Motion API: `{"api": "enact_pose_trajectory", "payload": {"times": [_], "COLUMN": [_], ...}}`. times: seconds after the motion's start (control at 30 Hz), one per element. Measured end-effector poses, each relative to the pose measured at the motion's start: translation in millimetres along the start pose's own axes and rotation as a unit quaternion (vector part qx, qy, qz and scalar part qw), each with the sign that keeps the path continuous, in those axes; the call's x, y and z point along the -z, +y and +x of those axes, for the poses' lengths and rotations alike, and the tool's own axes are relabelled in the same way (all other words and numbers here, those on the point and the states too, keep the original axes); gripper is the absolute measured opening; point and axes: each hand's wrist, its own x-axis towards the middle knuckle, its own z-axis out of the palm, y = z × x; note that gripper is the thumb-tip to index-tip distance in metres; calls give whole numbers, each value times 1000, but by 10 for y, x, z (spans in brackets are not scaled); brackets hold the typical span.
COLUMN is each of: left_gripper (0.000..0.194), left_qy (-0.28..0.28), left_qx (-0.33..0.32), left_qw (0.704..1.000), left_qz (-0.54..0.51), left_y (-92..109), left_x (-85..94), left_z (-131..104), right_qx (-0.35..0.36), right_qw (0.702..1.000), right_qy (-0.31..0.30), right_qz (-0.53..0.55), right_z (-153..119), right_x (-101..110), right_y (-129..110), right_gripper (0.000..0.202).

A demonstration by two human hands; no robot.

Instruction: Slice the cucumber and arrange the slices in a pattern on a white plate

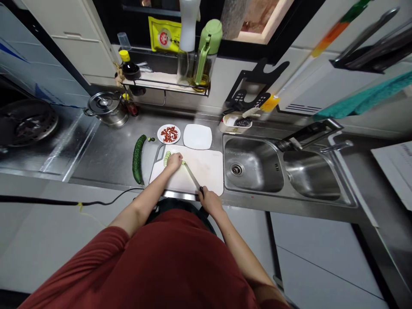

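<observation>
My right hand (210, 201) is wrapped round the black handle of a kitchen knife (192, 177). The blade slants up and left across a white cutting board (206, 171). Close to its tip, my left hand (174, 162) rests on the board with curled fingers, on a peeled pale green cucumber piece (183, 162) that is mostly hidden beneath them. Pale green cucumber slices (167, 159) lie on the board just left of that hand. A whole dark green cucumber (137, 159) lies on the steel counter, left of the board.
Behind the board stand a plate of chopped reddish pieces (169, 134) and a white square plate (197, 136). Small green scraps (151, 139) lie near the whole cucumber. A lidded steel pot (107, 109) is at the back left, a double sink (254, 165) to the right. A bottle rack (167, 83) hangs above.
</observation>
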Motion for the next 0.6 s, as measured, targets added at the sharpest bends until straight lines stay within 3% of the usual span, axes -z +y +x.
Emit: {"api": "enact_pose_trajectory", "payload": {"times": [0.6], "left_gripper": [17], "left_qy": [-13], "left_qx": [5], "left_qw": [1000], "left_qz": [1], "left_y": [27], "left_x": [36], "left_z": [6], "right_qx": [0], "right_qw": [1000], "right_qy": [-9], "right_qz": [7], "right_z": [36], "right_x": [-34], "right_y": [-127], "right_gripper": [29]}}
